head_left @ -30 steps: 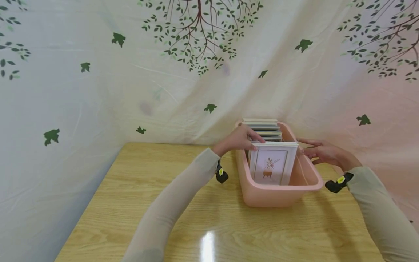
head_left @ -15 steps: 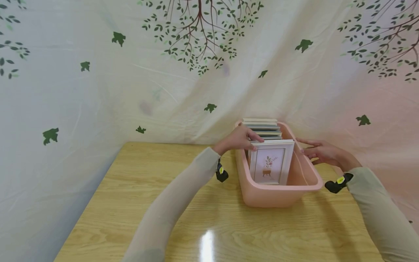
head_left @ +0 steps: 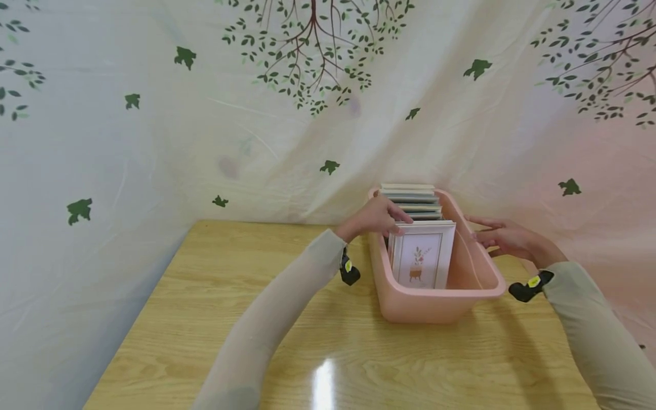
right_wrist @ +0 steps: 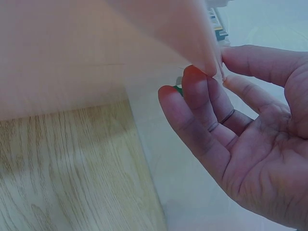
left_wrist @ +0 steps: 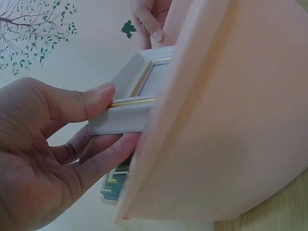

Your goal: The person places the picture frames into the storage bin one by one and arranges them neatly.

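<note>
A pink plastic bin (head_left: 430, 307) stands on the table with a row of upright picture frames in it. My left hand (head_left: 376, 216) pinches the top left corner of the front white picture frame (head_left: 420, 259), which bears a potted-plant print. In the left wrist view the thumb lies on that frame's face and the fingers are behind it. My right hand (head_left: 507, 236) holds the bin's right rim. The right wrist view has its thumb at the rim's edge and its fingertips (right_wrist: 192, 79) under the rim on the outer side.
Behind the front one, several more frames (head_left: 410, 200) are packed at the bin's back. The wooden table (head_left: 230, 273) extends left and forward of the bin. A pale cloth (head_left: 256, 142) with printed branches and green leaves hangs right behind the table.
The front picture frame has shifted slightly left in the bin, with my left hand still on its corner. My right hand has stayed at the rim.
</note>
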{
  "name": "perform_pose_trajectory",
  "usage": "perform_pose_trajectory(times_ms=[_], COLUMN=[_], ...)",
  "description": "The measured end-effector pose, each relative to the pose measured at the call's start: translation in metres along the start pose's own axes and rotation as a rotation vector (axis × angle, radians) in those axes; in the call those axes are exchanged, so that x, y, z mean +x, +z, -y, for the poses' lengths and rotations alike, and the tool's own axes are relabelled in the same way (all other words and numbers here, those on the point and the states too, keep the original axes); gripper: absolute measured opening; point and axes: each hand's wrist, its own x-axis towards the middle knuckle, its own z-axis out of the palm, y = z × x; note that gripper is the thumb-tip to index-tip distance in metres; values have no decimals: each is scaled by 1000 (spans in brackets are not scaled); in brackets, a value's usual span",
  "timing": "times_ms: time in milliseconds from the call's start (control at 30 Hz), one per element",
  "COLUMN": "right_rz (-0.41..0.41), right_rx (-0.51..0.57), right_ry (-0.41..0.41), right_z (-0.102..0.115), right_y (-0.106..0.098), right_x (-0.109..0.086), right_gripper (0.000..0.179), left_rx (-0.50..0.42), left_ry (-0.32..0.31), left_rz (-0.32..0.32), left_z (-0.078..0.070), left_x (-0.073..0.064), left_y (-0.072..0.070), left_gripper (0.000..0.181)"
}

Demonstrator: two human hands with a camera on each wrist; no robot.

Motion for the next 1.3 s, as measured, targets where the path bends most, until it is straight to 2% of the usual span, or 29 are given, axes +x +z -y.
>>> perform_pose_trajectory(times_ms=[233, 433, 633, 867, 967, 1300], right_rz=[-7, -9, -3, -10, -13, -15], right_rx=[-8, -1, -5, -4, -6, -5], right_ry=[-2, -3, -4, 8, 11, 8], right_z=[-1, 2, 2, 2, 2, 2], right_y=[0, 0, 0, 1, 0, 1], right_x=[1, 0, -1, -1, 0, -1], right_gripper=[74, 75, 76, 76, 75, 74], left_rx=[76, 119, 173, 259, 289, 333], left_ry=[47, 36, 44, 56, 54, 55], left_rz=[68, 105, 97, 21, 7, 41], left_z=[7, 4, 3, 5, 6, 11], left_x=[4, 6, 8, 10, 12, 17], left_y=[4, 2, 2, 0, -2, -5], left_gripper=[26, 28, 29, 29, 30, 33])
